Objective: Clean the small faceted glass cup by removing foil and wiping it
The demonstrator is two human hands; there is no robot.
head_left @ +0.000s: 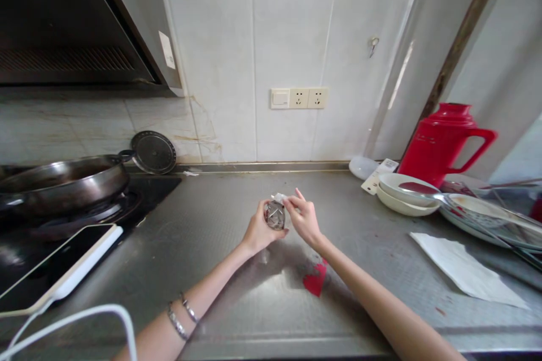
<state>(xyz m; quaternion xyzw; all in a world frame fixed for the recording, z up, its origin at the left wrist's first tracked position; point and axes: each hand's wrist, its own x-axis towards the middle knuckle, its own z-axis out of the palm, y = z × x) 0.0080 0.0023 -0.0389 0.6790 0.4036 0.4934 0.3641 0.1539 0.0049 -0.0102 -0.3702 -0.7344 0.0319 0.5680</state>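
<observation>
Above the middle of the steel counter [203,237], my left hand [257,234] is wrapped round a small round glass jar [275,216], whose patterned, dark-looking end faces me. What the jar contains, if anything, I cannot make out. My right hand [305,220] pinches a crumpled white tissue [279,197] against the jar's upper edge, its fingertips close together. A torn red scrap [315,280] lies on the steel below my right wrist.
On the left, a pan [63,183] sits on the stove beside a round dark lid [153,152] leaning on the wall; a phone [55,271] with a white cable is nearer. At right stand a red thermos [440,144], stacked bowls [404,203] and plates [478,217]. A white napkin [466,268] lies in front.
</observation>
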